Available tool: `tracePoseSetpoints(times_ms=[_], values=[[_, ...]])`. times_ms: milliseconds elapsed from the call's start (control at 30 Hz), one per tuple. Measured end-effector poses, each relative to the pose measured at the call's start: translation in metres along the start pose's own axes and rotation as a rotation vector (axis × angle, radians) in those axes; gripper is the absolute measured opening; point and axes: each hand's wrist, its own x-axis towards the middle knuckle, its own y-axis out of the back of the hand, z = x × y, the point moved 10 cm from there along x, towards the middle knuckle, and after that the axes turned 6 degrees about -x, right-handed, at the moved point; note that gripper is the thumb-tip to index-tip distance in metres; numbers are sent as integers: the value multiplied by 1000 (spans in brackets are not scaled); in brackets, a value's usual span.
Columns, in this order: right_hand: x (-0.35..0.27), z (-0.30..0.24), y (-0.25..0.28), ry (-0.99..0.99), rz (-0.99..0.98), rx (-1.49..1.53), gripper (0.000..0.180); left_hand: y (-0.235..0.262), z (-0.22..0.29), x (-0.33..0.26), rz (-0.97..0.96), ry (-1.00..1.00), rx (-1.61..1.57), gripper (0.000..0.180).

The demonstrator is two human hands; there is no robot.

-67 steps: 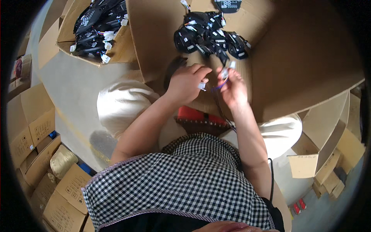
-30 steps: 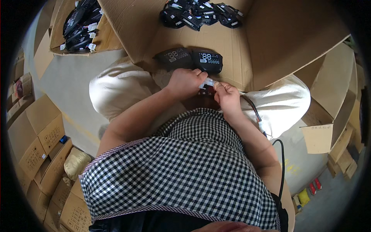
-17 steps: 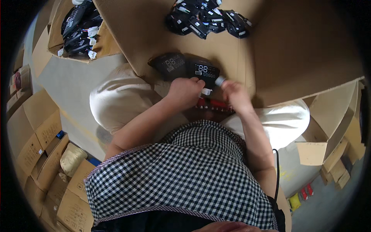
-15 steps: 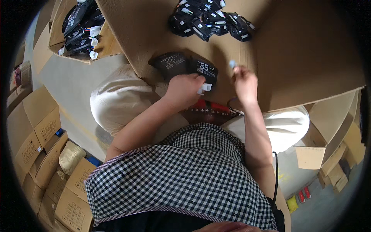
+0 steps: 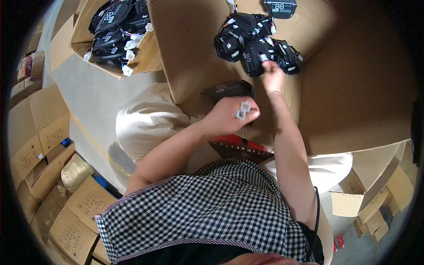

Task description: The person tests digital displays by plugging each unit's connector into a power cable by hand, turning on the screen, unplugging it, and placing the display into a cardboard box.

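Observation:
My left hand (image 5: 230, 115) is closed around two white plug connectors (image 5: 243, 110), whose open ends stick out by the thumb. A black display panel (image 5: 226, 88) with printed segment digits lies just beyond this hand, partly covered by it. My right hand (image 5: 273, 80) reaches forward to a pile of black display units (image 5: 247, 33) on the cardboard. Its fingers are pinched on a small white connector (image 5: 264, 57) at the near side of the pile. The fingertips are slightly blurred.
A carton (image 5: 119, 73) at the far left holds more black units with white plugs. Another display unit (image 5: 281, 8) lies beyond the pile. The large cardboard surface (image 5: 353, 88) spans my lap. Cartons (image 5: 79, 216) stand at the left; an open box (image 5: 349, 203) is at the right.
My right hand has moved forward to the pile with the small white piece. My left hand has turned, showing the plugs' ends. The whole view has shifted.

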Motion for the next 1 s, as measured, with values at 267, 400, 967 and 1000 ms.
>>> tracePoseSetpoints(times_ms=[267,400,967,1000], values=[[-91,-48,116,-271,-101,1274,11,31,-20,9,220,7,-459,32],[-134,-30,117,-365,-349,1221,13,54,-24,17,325,7,-539,41],[-143,12,87,-468,-214,403,17,1,-48,18,-195,-215,710,26],[-153,-3,78,-466,-338,419,18,3,-44,15,-141,-251,668,20]])
